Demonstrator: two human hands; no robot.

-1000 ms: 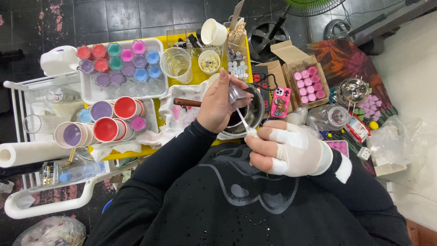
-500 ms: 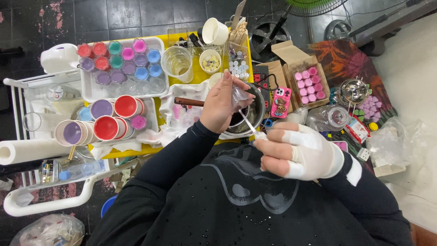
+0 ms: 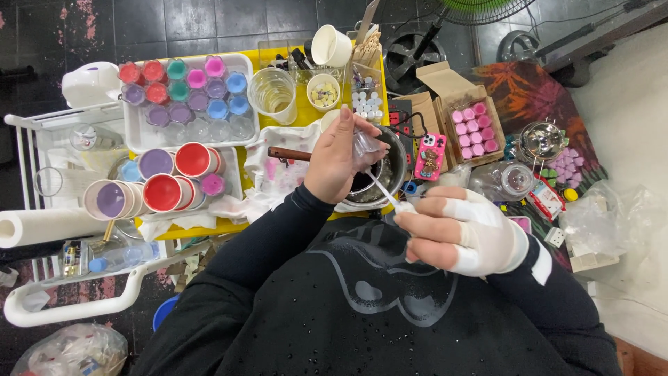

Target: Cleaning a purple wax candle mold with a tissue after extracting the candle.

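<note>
Pinching a small clear plastic bag in the left hand, fingers clenched around its top, directly over a dark metal pot. Holding a thin white stick in the bandaged right hand, tip pushed up into the bag (contents too small to tell). Crowding the grip on the left: a stained white cloth and a brown handle, then red and purple cups lying on their sides. Sitting beyond the grip: a white tray of small coloured pots, a clear measuring cup. Lying just right of the pot: a pink phone; farther right, an open cardboard box of pink tubs.
</note>
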